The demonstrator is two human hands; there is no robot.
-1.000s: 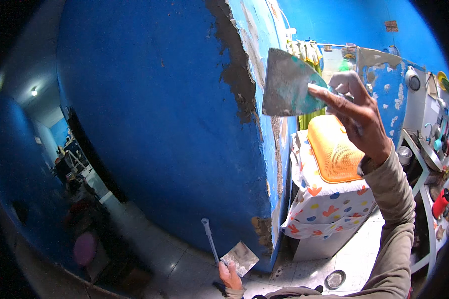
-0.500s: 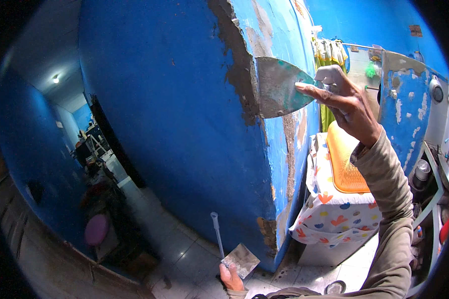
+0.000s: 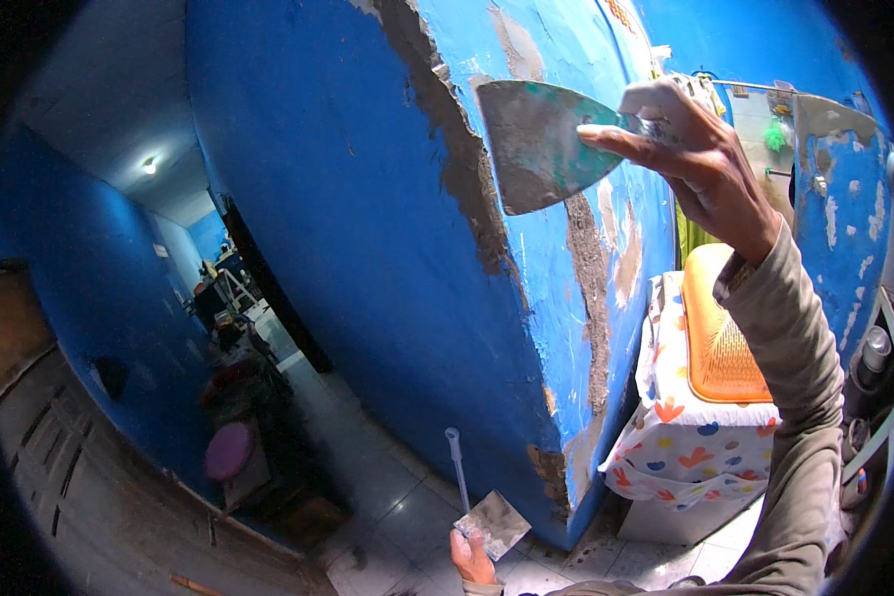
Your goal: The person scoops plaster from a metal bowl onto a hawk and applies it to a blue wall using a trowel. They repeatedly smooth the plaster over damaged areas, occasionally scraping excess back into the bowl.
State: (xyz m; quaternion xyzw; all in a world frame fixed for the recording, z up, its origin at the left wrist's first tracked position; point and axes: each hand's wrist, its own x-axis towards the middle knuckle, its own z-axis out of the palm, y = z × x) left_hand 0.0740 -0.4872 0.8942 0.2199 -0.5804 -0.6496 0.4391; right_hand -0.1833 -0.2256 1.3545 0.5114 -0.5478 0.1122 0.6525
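My right hand (image 3: 700,164) is raised, its fingers pinching a broad putty knife (image 3: 541,144) with a grey, green-stained blade. The straight edge of that blade lies along the corner of the blue wall (image 3: 358,258), beside a rough strip of grey mortar (image 3: 457,149); whether it touches cannot be told. Low down, my left hand (image 3: 474,556) is closed around a square metal scraper plate (image 3: 497,521) with greyish smears. A slim pale handle (image 3: 457,462) sticks up next to the plate; how the two join is hidden by the fingers.
Right of the corner stands a box-shaped stand under a patterned cloth (image 3: 685,457), with an orange plastic basket (image 3: 720,343) on top. A purple round stool seat (image 3: 229,451) is in the dim passage at left. Farther right is a partition with peeling blue paint (image 3: 844,228).
The putty knife has moved up along the wall corner, its edge now off the mortar strip's lower end. My left hand still holds the scraper plate low. The whole view has shifted and tilted slightly.
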